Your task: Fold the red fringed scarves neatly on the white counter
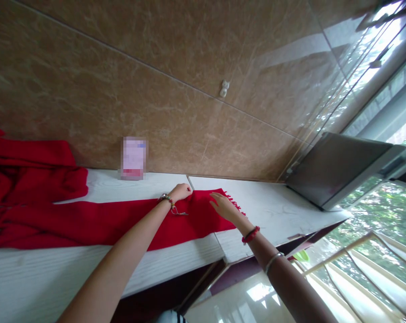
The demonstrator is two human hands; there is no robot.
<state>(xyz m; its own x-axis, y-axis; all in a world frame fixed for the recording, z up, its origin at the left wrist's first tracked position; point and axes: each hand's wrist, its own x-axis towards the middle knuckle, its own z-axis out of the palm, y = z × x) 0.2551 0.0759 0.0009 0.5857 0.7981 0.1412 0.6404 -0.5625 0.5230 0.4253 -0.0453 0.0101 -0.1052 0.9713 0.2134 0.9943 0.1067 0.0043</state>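
Observation:
A long red scarf [118,222] lies flat along the white wood-grain counter, its fringed end [235,204] toward the right. At the scarf's far edge my left hand [181,192] is closed, fingertips pinched together on the cloth. My right hand [225,207] rests on or just over the scarf close to the fringe, palm down with its fingers stretched out. To the left, the scarf runs into a heap of bunched red cloth [38,179]; I cannot tell whether the two are one piece.
A small blurred pink-and-white box [133,157] stands against the brown tiled wall [156,116]. A dark grey appliance [337,170] sits at the counter's right end, beside a window. The counter's front edge [176,280] runs below my forearms. A pale railing [347,251] is at lower right.

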